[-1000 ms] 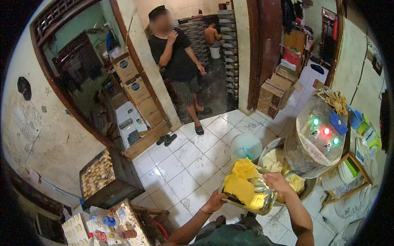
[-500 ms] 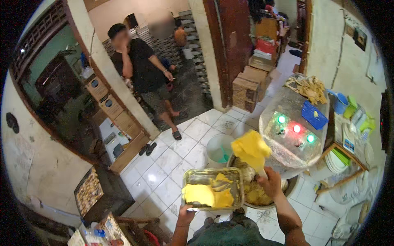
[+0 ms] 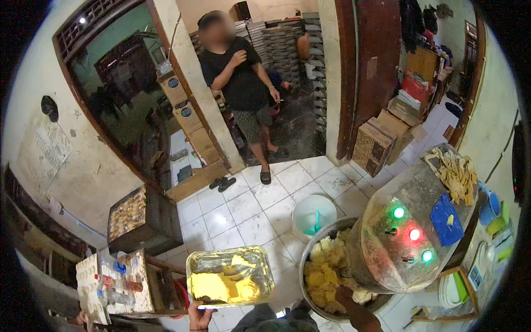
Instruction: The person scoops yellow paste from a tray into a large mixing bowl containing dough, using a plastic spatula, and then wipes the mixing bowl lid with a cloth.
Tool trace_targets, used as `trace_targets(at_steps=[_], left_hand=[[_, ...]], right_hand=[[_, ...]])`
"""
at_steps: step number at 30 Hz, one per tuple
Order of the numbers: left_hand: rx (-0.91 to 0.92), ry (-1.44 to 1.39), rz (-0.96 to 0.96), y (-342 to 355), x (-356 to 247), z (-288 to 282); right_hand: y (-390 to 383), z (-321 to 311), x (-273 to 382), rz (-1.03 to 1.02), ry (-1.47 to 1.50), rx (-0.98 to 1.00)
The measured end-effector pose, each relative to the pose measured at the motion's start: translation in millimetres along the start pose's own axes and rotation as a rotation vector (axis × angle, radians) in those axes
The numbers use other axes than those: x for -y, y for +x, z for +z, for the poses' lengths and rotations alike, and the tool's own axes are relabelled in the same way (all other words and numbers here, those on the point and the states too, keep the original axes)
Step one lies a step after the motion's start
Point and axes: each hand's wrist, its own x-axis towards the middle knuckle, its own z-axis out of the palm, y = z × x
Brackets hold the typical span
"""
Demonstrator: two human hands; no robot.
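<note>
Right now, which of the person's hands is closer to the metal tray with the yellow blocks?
Left. The left hand grips the near edge of the metal tray. The right hand is apart from it, down in the large bowl of yellow dough.

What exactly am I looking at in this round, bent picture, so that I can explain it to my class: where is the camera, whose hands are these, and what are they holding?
The camera sits on a person's head and looks down, so there is no machine, only that person's two bare hands entering from the bottom edge. The wide lens bends straight lines and rounds the picture.

The left hand holds a shiny metal tray by its near edge; yellow dough lies in the tray. The right hand reaches down into a big metal bowl filled with more lumpy yellow dough, beside a rounded mixer with green and red lights.

On the tiled floor stands a pale bucket. Another person in a black shirt stands in the doorway, not taking part.
</note>
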Motion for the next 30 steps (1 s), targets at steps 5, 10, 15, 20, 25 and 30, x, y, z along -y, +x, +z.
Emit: trace_targets(at_steps=[5,10,15,20,25,30], left_hand=[[-0.15,-0.601,-0.316,8.5,4.5,8.1],[-0.036,-0.233,-0.133,8.5,21.8,11.0],[-0.124,-0.685,-0.434,11.6,12.6,12.9],[-0.088,-0.632,-0.376,8.9,13.9,10.2],[-0.179,-0.636,-0.411,0.9,19.3,13.5],[-0.14,-0.594,-0.357,-5.6,15.9,14.6]], right_hand=[[-4.1,-2.1,6.9,-0.008,-0.003,-0.029],[-9.9,0.2,9.0,-0.014,0.012,-0.062],[-11.6,7.8,-6.4,-0.001,-0.002,-0.005],[-11.0,7.5,-12.5,0.009,-0.014,0.018],[-8.4,11.0,-4.6,0.002,-0.002,-0.021],[-14.4,17.3,-14.8,0.009,-0.008,-0.002]])
